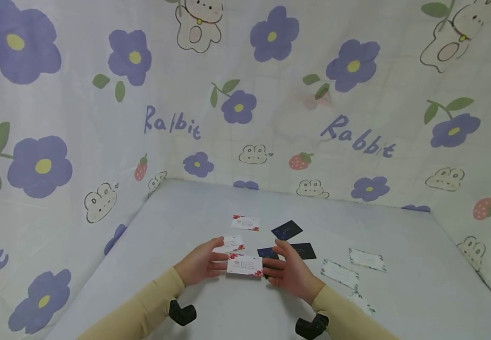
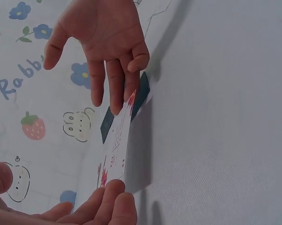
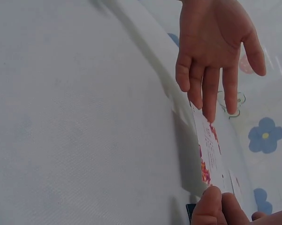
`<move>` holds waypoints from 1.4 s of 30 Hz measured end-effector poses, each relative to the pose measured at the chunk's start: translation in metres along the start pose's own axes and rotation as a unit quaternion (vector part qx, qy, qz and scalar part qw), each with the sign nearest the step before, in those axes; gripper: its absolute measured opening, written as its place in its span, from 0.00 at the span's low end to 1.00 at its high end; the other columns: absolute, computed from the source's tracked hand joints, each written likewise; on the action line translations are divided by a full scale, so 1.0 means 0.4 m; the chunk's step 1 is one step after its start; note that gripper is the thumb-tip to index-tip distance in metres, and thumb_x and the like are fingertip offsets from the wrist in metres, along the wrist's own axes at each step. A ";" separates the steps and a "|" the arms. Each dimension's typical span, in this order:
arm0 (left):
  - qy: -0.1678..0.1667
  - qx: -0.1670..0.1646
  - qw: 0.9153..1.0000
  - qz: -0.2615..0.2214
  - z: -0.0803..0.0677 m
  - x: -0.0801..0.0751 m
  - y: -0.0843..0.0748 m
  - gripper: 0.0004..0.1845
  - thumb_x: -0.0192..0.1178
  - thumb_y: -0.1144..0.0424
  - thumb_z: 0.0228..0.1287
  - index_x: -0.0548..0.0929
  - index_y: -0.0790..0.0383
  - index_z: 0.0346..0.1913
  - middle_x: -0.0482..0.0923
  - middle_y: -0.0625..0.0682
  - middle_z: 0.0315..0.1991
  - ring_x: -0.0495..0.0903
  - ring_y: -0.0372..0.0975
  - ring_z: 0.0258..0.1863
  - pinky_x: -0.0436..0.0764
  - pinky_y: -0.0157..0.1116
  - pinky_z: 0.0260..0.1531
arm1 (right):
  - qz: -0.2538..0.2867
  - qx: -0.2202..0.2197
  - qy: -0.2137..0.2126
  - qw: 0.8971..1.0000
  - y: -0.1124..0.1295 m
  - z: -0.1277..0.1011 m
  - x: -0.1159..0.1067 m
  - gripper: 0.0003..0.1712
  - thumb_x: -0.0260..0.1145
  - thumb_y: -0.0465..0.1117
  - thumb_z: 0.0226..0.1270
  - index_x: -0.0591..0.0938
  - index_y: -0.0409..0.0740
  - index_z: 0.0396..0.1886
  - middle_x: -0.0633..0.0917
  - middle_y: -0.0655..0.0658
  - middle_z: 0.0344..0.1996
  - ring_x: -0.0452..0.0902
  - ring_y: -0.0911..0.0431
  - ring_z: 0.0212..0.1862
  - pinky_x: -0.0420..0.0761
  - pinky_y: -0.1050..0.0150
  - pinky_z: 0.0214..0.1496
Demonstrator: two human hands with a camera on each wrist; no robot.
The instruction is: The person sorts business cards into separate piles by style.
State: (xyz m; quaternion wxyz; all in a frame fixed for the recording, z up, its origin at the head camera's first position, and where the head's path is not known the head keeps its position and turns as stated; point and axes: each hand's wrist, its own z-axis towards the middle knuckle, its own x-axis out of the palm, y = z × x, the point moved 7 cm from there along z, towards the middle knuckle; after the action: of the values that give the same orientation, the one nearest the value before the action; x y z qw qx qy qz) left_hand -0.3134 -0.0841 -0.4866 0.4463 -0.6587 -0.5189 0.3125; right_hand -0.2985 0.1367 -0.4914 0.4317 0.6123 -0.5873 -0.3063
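Observation:
A white card printed with red flowers is carried level between the fingertips of both hands, its shadow falling on the table below. My left hand touches its left edge with straight fingers, thumb raised apart. At the opposite edge, the fingers of my right hand are likewise straight, thumb up. Both palms face inward, as the left wrist view shows of the right palm. Just behind lies a second red-flowered card, partly covered by the left hand. A dark blue card is partly hidden by the right hand.
Farther back lies another red-flowered card. Two more dark cards rest right of it. Three white cards with green leaf borders are spread on the right, one partly behind the right sleeve. A flower-patterned curtain surrounds the white table.

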 end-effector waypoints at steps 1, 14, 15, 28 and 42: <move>-0.002 -0.001 1.000 0.000 0.002 -0.003 0.001 0.38 0.43 0.43 0.80 0.57 0.67 0.79 0.72 0.69 0.68 0.80 0.54 0.59 0.78 0.48 0.61 | -0.001 0.000 -0.001 1.000 0.000 0.006 0.001 0.50 0.47 0.70 0.75 0.51 0.41 0.81 0.71 0.29 0.72 0.77 0.42 0.64 0.79 0.62 0.47; -0.015 -0.014 1.000 0.003 0.028 -0.026 0.029 0.38 0.44 0.42 0.79 0.58 0.65 0.78 0.74 0.67 0.64 0.79 0.50 0.51 0.79 0.38 0.46 | -0.007 0.015 -0.004 1.000 -0.014 0.038 0.012 0.49 0.50 0.69 0.74 0.54 0.41 0.80 0.75 0.30 0.68 0.82 0.47 0.54 0.79 0.63 0.42; -0.015 -0.015 1.000 0.004 0.028 -0.024 0.030 0.37 0.44 0.42 0.79 0.58 0.66 0.78 0.74 0.67 0.64 0.79 0.50 0.51 0.79 0.38 0.46 | -0.009 0.016 -0.006 1.000 -0.015 0.038 0.010 0.50 0.51 0.69 0.73 0.55 0.41 0.80 0.76 0.30 0.68 0.82 0.48 0.54 0.79 0.63 0.42; -0.011 -0.017 1.000 0.008 0.033 -0.011 0.038 0.36 0.48 0.42 0.78 0.62 0.65 0.75 0.76 0.66 0.62 0.79 0.47 0.46 0.78 0.34 0.38 | -0.057 0.010 -0.020 0.998 -0.009 0.029 0.009 0.49 0.54 0.67 0.72 0.57 0.39 0.79 0.77 0.30 0.66 0.82 0.49 0.49 0.78 0.64 0.41; -0.002 -0.009 1.000 0.013 0.024 0.000 0.034 0.36 0.47 0.42 0.78 0.63 0.66 0.75 0.76 0.66 0.61 0.78 0.45 0.43 0.78 0.33 0.37 | -0.085 0.000 -0.049 0.995 0.002 0.021 0.016 0.45 0.54 0.65 0.74 0.60 0.42 0.79 0.76 0.27 0.67 0.81 0.45 0.53 0.81 0.62 0.45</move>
State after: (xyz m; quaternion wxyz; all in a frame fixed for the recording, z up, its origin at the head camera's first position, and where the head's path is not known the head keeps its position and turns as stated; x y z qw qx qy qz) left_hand -0.3162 -0.0824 -0.5030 0.4352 -0.6686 -0.5138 0.3155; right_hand -0.3055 0.1289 -0.4935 0.3749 0.6444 -0.5531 -0.3718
